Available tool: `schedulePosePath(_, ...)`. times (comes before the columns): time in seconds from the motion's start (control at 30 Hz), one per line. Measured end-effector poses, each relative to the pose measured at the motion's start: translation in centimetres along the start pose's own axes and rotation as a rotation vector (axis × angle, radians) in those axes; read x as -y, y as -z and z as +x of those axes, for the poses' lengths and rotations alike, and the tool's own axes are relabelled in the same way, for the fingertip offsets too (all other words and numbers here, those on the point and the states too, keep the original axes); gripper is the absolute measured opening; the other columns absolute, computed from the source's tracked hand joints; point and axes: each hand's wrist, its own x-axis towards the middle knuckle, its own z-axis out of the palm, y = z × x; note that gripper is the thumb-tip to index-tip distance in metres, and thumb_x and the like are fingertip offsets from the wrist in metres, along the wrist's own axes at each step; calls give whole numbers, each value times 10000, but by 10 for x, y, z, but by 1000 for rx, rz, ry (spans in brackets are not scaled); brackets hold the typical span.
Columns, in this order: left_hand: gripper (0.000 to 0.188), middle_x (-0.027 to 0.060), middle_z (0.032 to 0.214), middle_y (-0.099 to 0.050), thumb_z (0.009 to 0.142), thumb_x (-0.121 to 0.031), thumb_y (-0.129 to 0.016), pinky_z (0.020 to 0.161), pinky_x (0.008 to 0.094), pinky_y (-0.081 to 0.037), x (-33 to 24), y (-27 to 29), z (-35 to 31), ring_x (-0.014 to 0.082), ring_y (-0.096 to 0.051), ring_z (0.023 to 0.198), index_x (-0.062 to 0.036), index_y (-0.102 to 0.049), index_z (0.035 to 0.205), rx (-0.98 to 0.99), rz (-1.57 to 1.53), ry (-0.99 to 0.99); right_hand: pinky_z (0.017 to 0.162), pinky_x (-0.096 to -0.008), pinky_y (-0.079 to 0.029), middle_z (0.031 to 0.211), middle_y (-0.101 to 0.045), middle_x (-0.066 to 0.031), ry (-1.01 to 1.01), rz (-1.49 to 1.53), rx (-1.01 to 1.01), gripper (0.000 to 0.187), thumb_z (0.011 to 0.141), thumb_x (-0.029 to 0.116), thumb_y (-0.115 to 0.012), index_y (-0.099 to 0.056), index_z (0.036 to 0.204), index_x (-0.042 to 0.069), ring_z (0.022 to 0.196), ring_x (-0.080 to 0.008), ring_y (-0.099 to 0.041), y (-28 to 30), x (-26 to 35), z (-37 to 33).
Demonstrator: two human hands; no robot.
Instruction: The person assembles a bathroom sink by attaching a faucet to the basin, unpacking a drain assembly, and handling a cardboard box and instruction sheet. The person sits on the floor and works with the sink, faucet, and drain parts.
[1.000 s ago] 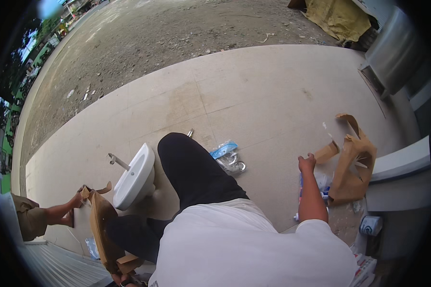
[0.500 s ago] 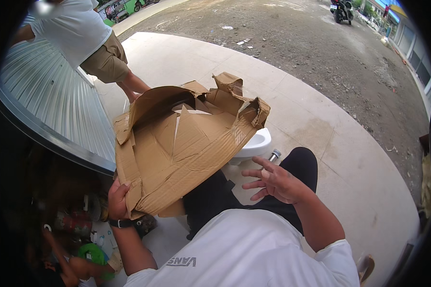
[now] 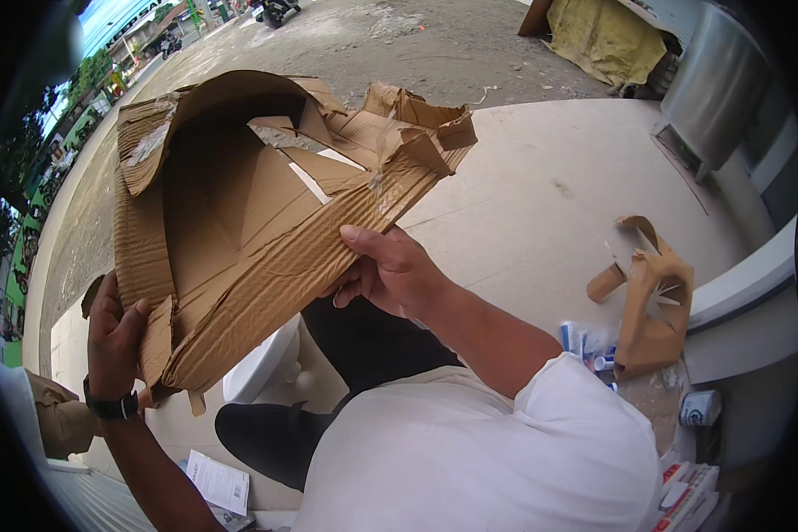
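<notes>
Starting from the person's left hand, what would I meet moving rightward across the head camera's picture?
Left hand, white basin, right hand, smaller torn cardboard box, small can. The larger torn cardboard box, gripped by both hands, overlaps the first three.

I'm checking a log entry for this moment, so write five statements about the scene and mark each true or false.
1. The left hand and the right hand both hold the torn cardboard box. True.
2. The dark wristband is on the right wrist. False: the dark wristband is on the left wrist.
3. A second torn cardboard piece stands off to the right. True.
4. The white basin rests on top of the box. False: the white basin shows below the box, partly hidden by it.
5. A printed sheet lies toward the lower left. True.
</notes>
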Motion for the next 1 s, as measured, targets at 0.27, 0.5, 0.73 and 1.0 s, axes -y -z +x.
schedulePosePath(0.27, 505, 220, 1349, -652, 1080, -237, -572, 1016, 373, -541, -95, -232, 164, 252, -657, 1207, 0, -462, 1513, 209, -80, -749, 673, -345, -679, 1091, -723, -166, 894, -510, -460, 425, 1027, 249, -593, -512, 1360, -2, 933, -222, -759, 45, 170, -171)
schedulePosePath(0.5, 630, 209, 1550, -500, 998, -227, -671, 1195, 489, -380, -82, -309, 102, 383, -488, 1432, -73, -432, 1561, 470, 334, -907, 760, -321, -567, 1242, -702, -105, 1290, -439, -1068, 403, 1018, 253, -651, -574, 1360, 53, 1014, -260, -731, 186, 241, -390)
schedulePosePath(0.73, 524, 216, 1426, -599, 927, -126, -728, 1128, 463, -451, 35, -255, 94, 380, -566, 1347, -17, -570, 1414, 465, 386, -407, 862, -412, -594, 1225, -672, -116, 922, 469, -1752, 506, 1039, 427, -614, -547, 1298, -2, 1109, -273, -676, 404, 149, -548)
schedulePosePath(1.0, 496, 204, 1423, -610, 995, -143, -646, 1134, 499, -436, 174, -118, 28, 338, -572, 1346, -3, -532, 1457, 191, 325, 13, 877, -486, -551, 1406, -543, -151, 205, 287, -2074, 642, 989, 473, -646, -447, 1469, 96, 1098, -382, -647, 428, 9, -556)
